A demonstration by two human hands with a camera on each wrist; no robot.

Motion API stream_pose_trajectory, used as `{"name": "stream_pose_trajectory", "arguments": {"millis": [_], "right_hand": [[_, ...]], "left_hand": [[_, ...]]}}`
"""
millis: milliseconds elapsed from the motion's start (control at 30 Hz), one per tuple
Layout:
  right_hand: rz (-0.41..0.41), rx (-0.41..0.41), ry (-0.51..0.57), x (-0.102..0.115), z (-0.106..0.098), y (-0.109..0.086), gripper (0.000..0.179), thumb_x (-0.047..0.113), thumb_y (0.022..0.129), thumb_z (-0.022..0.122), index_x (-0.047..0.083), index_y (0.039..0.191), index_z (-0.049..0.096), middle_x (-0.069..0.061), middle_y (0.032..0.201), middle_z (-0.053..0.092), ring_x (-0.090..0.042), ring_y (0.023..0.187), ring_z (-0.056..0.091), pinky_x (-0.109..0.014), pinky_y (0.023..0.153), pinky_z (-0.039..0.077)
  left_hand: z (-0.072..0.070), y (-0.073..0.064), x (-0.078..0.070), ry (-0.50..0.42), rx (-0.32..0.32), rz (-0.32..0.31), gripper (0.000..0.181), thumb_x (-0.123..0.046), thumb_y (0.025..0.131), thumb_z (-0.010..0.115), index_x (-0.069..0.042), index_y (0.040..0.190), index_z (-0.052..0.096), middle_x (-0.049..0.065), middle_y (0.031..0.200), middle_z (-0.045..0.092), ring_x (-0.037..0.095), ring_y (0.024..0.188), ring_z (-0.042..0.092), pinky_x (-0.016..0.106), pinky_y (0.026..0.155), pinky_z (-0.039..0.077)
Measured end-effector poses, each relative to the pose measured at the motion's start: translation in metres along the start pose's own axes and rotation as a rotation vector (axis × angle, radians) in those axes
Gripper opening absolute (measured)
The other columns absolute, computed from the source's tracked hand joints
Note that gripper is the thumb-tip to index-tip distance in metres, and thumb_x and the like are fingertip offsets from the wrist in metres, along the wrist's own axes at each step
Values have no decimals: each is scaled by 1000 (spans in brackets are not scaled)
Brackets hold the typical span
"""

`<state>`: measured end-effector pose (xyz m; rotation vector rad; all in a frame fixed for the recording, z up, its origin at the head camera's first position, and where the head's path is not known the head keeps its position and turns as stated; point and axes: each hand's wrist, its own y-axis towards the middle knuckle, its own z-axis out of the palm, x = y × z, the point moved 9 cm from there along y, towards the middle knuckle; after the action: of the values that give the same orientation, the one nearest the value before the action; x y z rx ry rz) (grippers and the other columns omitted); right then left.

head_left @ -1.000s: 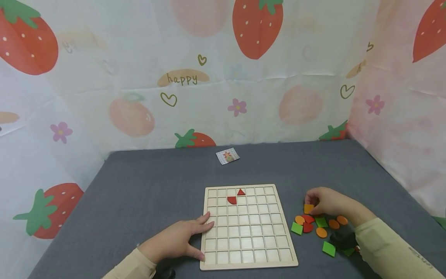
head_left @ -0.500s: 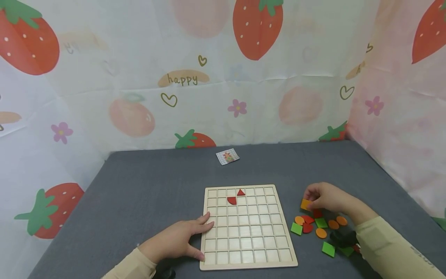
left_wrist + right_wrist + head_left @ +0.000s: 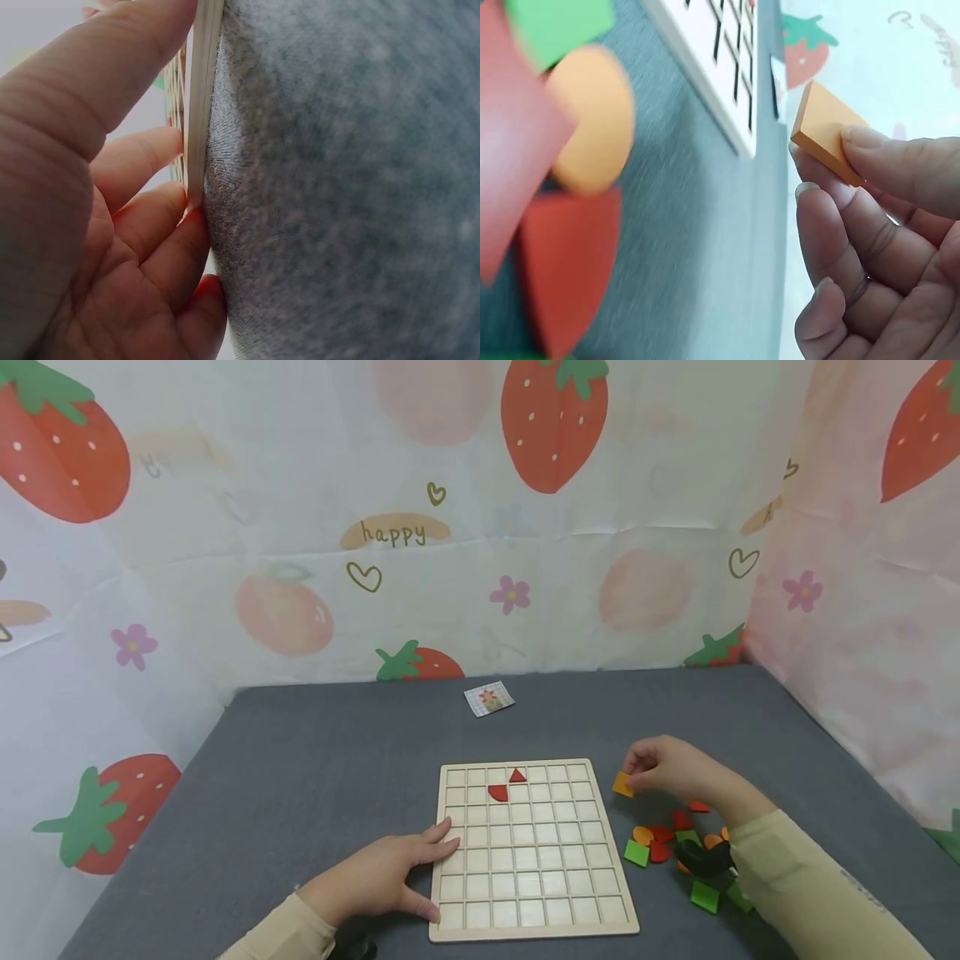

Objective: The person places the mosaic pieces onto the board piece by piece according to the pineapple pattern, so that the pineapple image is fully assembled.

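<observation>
A wooden grid board (image 3: pixel 534 883) lies on the grey cloth, with a red triangle (image 3: pixel 517 775) and a red quarter-circle piece (image 3: pixel 498 792) in its upper cells. My left hand (image 3: pixel 382 872) rests on the board's left edge, fingers spread over the rim; in the left wrist view its fingers (image 3: pixel 142 217) lie along that edge. Just right of the board's upper right corner, my right hand (image 3: pixel 671 768) pinches an orange square tile (image 3: pixel 622 784) between thumb and fingers. The right wrist view shows the orange tile (image 3: pixel 829 127) tilted and raised off the cloth.
Loose pieces lie right of the board: a green tile (image 3: pixel 637 853), an orange disc (image 3: pixel 642 835), a red piece (image 3: pixel 660 852) and several others, some hidden under the right wrist. A small picture card (image 3: pixel 489 699) lies behind the board. A printed curtain (image 3: pixel 300 527) stands behind the table.
My right hand has lifted the orange square tile from the pile and carried it left and away from me, toward the board. The left hand has stayed in place.
</observation>
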<state>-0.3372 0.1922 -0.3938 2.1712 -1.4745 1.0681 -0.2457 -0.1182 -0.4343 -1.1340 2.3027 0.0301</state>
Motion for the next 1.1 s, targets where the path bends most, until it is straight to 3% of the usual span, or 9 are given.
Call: {"name": "stream_pose_trajectory", "arguments": {"millis": [267, 533, 1100], "right_hand": [[-17, 8, 9, 23, 15, 19, 5, 16, 86, 64, 12, 87, 65, -2, 85, 65, -24, 81, 60, -38, 69, 48], [-52, -4, 32, 44, 32, 40, 6, 15, 86, 64, 10, 86, 65, -2, 84, 63, -25, 78, 57, -40, 71, 48], [-24, -35, 14, 62, 68, 71, 2, 11, 83, 67, 9, 81, 65, 1, 79, 61, -16, 73, 54, -29, 66, 48]], "left_hand": [[-1, 0, -1, -6, -2, -1, 87, -53, 66, 72, -22, 140, 38, 2, 149, 26, 21, 131, 35, 39, 101, 34], [0, 0, -1, 6, -17, 18, 88, -54, 66, 72, -21, 140, 39, 3, 149, 26, 21, 130, 35, 37, 100, 35], [1, 0, 1, 14, -17, 23, 89, -57, 65, 69, -21, 140, 38, 2, 149, 26, 21, 130, 36, 38, 100, 35]]}}
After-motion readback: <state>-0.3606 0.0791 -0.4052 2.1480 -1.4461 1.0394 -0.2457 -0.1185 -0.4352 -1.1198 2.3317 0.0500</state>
